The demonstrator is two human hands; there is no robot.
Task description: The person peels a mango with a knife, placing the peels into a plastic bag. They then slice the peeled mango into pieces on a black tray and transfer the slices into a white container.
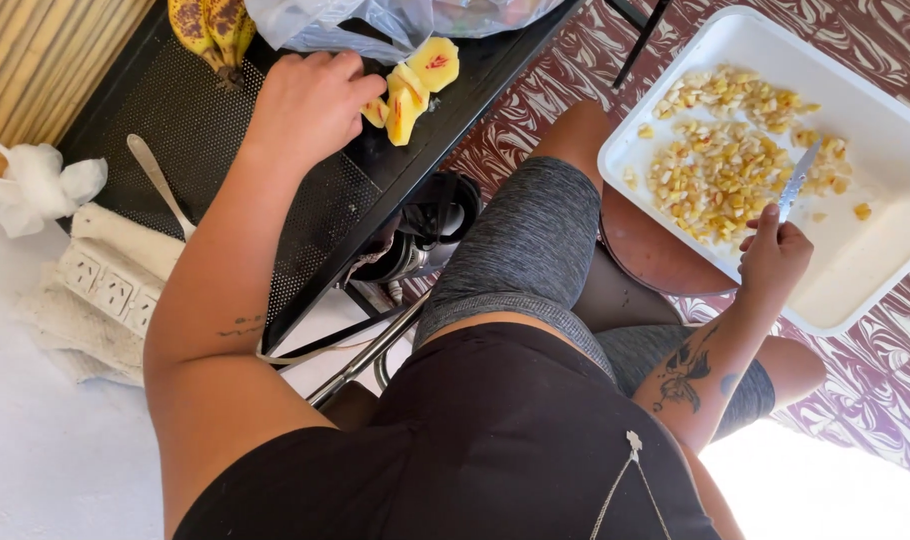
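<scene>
Reaching left for fruit while the knife waits over the tray

Reaching across to the black mesh table [225, 130], the left hand [310, 100] is closed over a peeled yellow fruit piece [377, 110], taken from the small pile of halves [420, 80] laid at the table's near edge, where they are within easy reach from the seat. The knife [797, 182] is gripped in the right hand [773, 255], fingers wrapped round the handle, and its blade is kept pointing away from the body, over the white tray [875, 270]. The tray is propped on the knee so that the diced fruit [720, 165] is caught as it is cut; the dice are heaped toward the far corner, and the near part is left bare. Spotted bananas [213, 28] and a plastic bag [355, 25] are set further back on the table, and a spoon [160, 185] lies on the mesh to the left.
</scene>
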